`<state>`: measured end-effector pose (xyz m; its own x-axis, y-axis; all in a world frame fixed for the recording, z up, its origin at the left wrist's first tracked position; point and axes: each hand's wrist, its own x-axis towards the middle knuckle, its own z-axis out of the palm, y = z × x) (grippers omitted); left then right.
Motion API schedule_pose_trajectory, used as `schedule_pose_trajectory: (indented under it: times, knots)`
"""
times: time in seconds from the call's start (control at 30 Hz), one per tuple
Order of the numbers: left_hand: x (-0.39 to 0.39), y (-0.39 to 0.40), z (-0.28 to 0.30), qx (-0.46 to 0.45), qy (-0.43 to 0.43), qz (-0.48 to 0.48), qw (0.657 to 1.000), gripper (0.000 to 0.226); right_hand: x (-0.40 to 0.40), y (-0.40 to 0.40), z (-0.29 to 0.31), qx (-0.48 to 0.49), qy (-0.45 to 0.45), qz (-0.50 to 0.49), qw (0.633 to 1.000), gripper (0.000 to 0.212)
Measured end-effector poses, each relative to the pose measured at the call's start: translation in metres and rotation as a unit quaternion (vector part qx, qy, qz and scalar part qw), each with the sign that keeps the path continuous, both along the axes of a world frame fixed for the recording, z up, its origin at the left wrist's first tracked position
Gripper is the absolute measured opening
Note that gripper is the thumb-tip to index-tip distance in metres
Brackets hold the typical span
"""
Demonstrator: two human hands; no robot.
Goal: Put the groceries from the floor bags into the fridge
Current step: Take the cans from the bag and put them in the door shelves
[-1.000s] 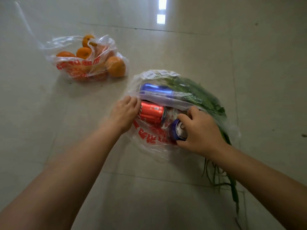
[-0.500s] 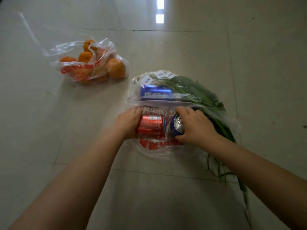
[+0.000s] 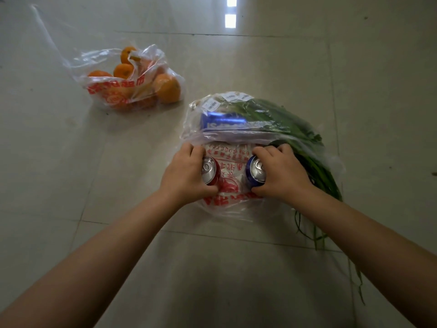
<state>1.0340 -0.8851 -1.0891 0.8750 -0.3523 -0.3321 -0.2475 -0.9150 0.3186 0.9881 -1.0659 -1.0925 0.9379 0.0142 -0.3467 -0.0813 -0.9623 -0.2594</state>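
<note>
A clear plastic bag with red print (image 3: pixel 230 188) lies on the tiled floor. My left hand (image 3: pixel 184 172) grips a red drink can (image 3: pixel 211 171), its silver top facing me. My right hand (image 3: pixel 280 172) grips a blue drink can (image 3: pixel 255 171) the same way. Both cans are at the bag's mouth, above its printed side. Another blue can (image 3: pixel 223 121) lies deeper in the bag under the plastic. Long green leafy vegetables (image 3: pixel 290 129) fill the bag's right side and trail out toward me.
A second clear bag (image 3: pixel 106 93) holding several oranges (image 3: pixel 166 87) sits on the floor to the far left. Pale glossy floor tiles (image 3: pixel 331 55) surround both bags. No fridge is in view.
The red can has turned from lying sideways to end-on in my left hand. Both hands have drawn the two cans toward me, out past the bag's opening.
</note>
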Motion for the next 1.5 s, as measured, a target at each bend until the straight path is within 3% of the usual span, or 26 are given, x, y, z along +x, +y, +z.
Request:
schedule_pose_trajectory:
  times: [0.17,0.33,0.57,0.8,1.0,1.1,1.33,1.5]
  knots:
    - [-0.001,-0.015,-0.004,0.038,0.014,-0.003,0.999,0.079,0.000,0.003,0.002,0.019,0.012,-0.004,1.000,0.080]
    - [-0.005,-0.011,0.008,0.020,0.029,0.025,0.999,0.078,-0.008,0.004,0.007,0.066,-0.007,0.004,0.998,0.066]
    - [-0.017,-0.001,0.105,-0.004,0.022,0.051,0.998,0.073,-0.022,0.009,0.087,0.138,-0.051,-0.040,0.988,0.069]
    - [-0.026,0.002,0.286,-0.007,0.030,0.044,0.999,0.070,-0.023,0.019,0.268,0.153,-0.059,-0.052,0.985,0.071]
    - [-0.006,-0.013,0.486,-0.020,-0.020,0.024,0.999,0.076,-0.015,-0.003,0.464,0.163,-0.116,-0.089,0.976,0.063]
    - [0.010,-0.030,0.590,-0.024,-0.045,-0.001,0.999,0.078,-0.003,-0.021,0.572,0.164,-0.154,-0.109,0.968,0.069]
    - [0.037,-0.085,0.806,-0.080,-0.173,-0.075,0.979,0.077,0.012,-0.072,0.791,0.156,-0.274,-0.174,0.933,0.075]
    - [0.040,-0.131,0.922,-0.100,-0.282,-0.149,0.943,0.071,-0.004,-0.117,0.903,0.141,-0.350,-0.209,0.902,0.060]
